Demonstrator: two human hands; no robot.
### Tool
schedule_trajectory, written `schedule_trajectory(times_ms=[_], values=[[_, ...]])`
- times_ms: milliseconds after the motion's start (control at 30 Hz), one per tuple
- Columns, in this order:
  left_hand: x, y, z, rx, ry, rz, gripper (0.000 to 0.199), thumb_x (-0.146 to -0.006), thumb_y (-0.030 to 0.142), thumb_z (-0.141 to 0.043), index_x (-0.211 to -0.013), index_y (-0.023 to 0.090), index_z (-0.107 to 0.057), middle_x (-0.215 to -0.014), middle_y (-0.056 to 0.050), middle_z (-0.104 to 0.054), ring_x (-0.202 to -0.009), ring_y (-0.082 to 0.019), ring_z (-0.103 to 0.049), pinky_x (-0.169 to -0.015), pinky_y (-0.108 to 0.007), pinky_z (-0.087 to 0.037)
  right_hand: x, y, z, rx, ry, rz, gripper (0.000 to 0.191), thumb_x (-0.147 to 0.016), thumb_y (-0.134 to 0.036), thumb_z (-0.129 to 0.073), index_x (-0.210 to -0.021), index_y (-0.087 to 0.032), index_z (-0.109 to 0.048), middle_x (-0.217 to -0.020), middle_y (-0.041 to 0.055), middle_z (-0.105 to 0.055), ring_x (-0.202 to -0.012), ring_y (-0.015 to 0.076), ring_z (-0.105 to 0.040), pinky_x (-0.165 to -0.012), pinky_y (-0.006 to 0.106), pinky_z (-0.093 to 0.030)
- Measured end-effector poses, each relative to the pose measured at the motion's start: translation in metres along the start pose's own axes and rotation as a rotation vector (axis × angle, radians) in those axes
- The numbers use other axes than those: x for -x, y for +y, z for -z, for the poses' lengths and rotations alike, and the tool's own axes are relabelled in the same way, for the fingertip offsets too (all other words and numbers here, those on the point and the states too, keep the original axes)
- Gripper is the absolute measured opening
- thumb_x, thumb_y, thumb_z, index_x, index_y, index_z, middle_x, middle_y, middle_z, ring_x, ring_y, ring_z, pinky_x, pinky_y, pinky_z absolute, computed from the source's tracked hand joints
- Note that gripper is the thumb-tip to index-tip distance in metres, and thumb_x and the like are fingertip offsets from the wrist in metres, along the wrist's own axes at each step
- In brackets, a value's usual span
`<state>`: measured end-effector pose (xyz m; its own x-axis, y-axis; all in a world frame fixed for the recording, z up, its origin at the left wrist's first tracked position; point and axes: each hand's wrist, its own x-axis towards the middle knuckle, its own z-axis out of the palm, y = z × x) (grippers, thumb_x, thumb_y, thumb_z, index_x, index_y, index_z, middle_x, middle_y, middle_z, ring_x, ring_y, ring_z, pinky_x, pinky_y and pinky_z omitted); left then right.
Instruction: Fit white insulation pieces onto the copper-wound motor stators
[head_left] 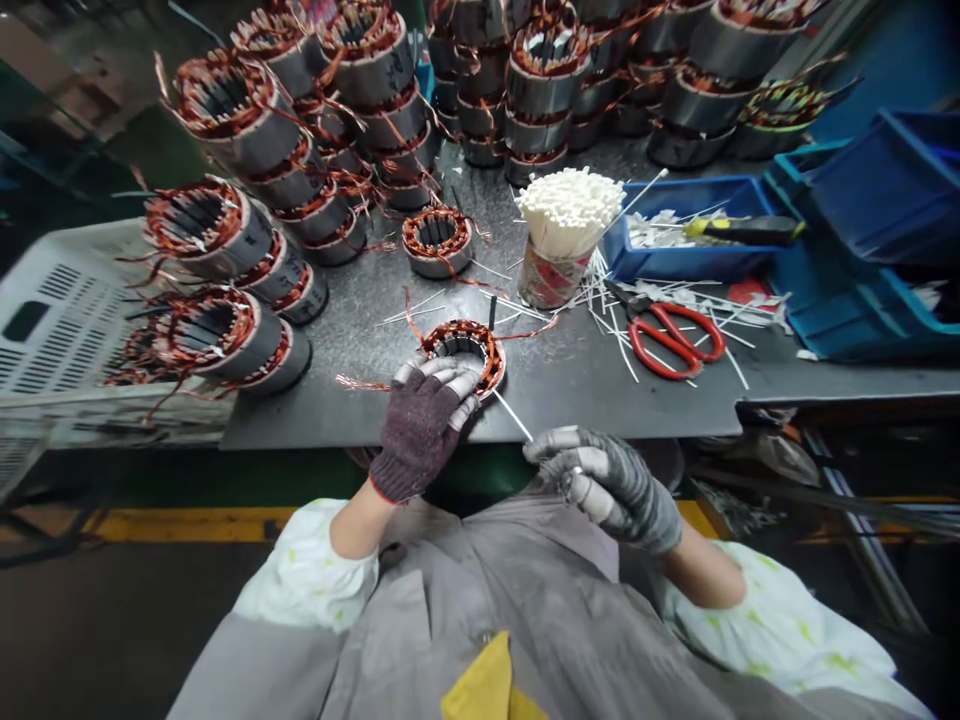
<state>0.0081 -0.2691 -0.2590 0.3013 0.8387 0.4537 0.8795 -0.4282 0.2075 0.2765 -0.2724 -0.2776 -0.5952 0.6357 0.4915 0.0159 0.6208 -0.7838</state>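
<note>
A ring-shaped metal core with copper windings (491,358) lies near the table's front edge, with loose copper leads spreading from it. My left hand (426,425), in a dark purple glove with pale fingertips, rests on the ring's front left side, its fingers laid over the rim. My right hand (609,485), in a grey glove, is just off the table edge to the right. Its fingers are pinched on the end of a thin white stick (513,415), whose other end reaches the ring's front right side.
Stacked wound cores (247,135) fill the left and back. Behind the ring stands another core (437,243). To the right are a cup of white sticks (551,265), red-handled scissors (679,340), loose sticks and blue bins (679,262). A white crate (67,300) is at left.
</note>
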Motion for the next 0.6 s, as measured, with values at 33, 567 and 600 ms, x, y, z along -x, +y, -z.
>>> schedule_trajectory(times_ms=[33, 567, 600], values=[[0.0, 0.001, 0.0, 0.003, 0.0, 0.007, 0.028, -0.102, 0.03, -0.053, -0.123, 0.022, -0.069, -0.118, -0.008, -0.076, -0.127, -0.026, -0.063, -0.116, -0.05, -0.039, -0.002, -0.002, -0.002, 0.004, -0.002, -0.002, 0.022, -0.101, -0.022, -0.048, -0.111, -0.026, -0.066, -0.112, 0.0086, -0.075, -0.103, 0.0195, -0.073, -0.088, 0.035, -0.06], [-0.011, 0.019, -0.009, 0.13, 0.196, 0.343, 0.04, -0.098, 0.036, -0.061, -0.135, 0.021, -0.062, -0.13, -0.009, -0.072, -0.128, -0.027, -0.062, -0.111, -0.046, -0.046, -0.057, 0.019, -0.044, -0.385, 0.336, -0.471, 0.023, -0.09, -0.047, -0.069, -0.098, -0.025, -0.073, -0.087, 0.0029, -0.078, -0.075, 0.0193, -0.074, -0.07, 0.034, -0.063], [-0.013, 0.019, -0.009, 0.149, 0.193, 0.337, 0.037, -0.098, 0.037, -0.061, -0.131, 0.021, -0.064, -0.128, -0.009, -0.073, -0.125, -0.027, -0.063, -0.11, -0.045, -0.046, -0.06, 0.018, -0.046, -0.48, 0.385, -0.559, 0.026, -0.084, -0.048, -0.076, -0.095, -0.025, -0.071, -0.077, 0.0001, -0.075, -0.063, 0.0177, -0.07, -0.059, 0.032, -0.06]])
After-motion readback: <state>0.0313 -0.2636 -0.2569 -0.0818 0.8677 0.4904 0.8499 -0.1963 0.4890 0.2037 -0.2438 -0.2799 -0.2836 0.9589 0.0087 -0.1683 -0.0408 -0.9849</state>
